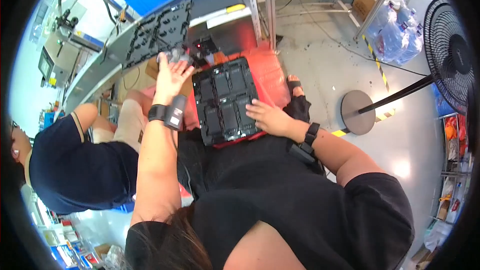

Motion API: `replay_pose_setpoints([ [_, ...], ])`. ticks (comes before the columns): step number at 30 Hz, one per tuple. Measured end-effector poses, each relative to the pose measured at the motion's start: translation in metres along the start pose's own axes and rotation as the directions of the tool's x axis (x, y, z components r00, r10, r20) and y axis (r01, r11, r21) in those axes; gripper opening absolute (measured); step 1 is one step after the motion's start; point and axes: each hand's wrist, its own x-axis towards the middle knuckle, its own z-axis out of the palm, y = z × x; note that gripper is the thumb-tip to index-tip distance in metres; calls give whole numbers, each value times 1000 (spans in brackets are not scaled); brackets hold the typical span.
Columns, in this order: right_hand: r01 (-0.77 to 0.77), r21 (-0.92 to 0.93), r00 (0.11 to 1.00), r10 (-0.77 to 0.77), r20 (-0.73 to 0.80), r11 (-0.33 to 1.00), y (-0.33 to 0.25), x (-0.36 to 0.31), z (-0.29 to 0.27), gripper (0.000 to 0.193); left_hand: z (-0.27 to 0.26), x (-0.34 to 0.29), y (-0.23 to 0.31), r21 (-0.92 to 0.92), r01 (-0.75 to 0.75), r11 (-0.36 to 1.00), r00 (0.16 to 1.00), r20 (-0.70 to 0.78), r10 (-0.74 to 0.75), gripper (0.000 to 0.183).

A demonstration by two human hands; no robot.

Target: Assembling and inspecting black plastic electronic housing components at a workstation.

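Tray (201,112), black and compartmented, lies over red plastic (274,68) off the bench's (114,54) near edge. Right hand (270,116) rests unclenched on its right edge; left hand (173,74), palm up, spreads loose fingers by the bench. Floor (320,65) opens rightward toward a fan (458,53).

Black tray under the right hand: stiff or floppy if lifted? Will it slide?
Likely stiff: the tray keeps a straight-edged rectangular shape. It may slide if pushed, as the red sheet around and apparently beneath it looks glossy. The dark rectangular parts in it could shift if tilted; no cover is visible over them.
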Motion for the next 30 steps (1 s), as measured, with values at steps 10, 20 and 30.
replay_pose_setpoints([
  [10,-27,159,999,33,-39,987,-2,-6,-7,40,-77,-24,-11,-162,50,985,943,331,7,20],
  [20,-362,656,784,597,-170,662,8,28,-5,49,-124,-100,-137,807,-186,560,914,-67,401,33],
  [30,-378,926,471,858,206,-15,67,13,28,31,-113,-78,-166,978,-80,194,732,-74,678,48],
])
